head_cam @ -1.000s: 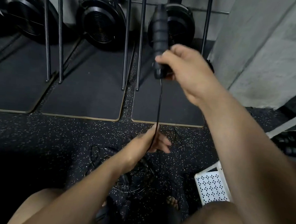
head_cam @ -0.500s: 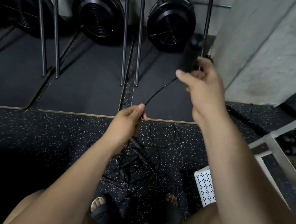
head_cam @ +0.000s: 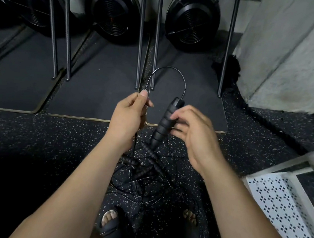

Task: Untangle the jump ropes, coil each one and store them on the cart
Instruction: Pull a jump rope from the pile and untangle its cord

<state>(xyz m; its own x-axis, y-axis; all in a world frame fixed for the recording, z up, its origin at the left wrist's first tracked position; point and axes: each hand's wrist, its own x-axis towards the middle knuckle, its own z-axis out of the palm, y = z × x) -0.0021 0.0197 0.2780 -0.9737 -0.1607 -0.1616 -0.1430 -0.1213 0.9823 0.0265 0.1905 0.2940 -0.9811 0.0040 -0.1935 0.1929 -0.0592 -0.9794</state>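
While our right hand (head_cam: 188, 130) grips handle (head_cam: 166, 120), long axis pointing up-away from tangle (head_cam: 143, 175), left hand (head_cam: 128, 116) pinches cable (head_cam: 169, 67), newly arched.

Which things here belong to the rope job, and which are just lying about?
Job:
handle, held by right hand
cord, pinched by left hand
rope tangle
white cart

Lying about:
fan housings
metal poles
mats
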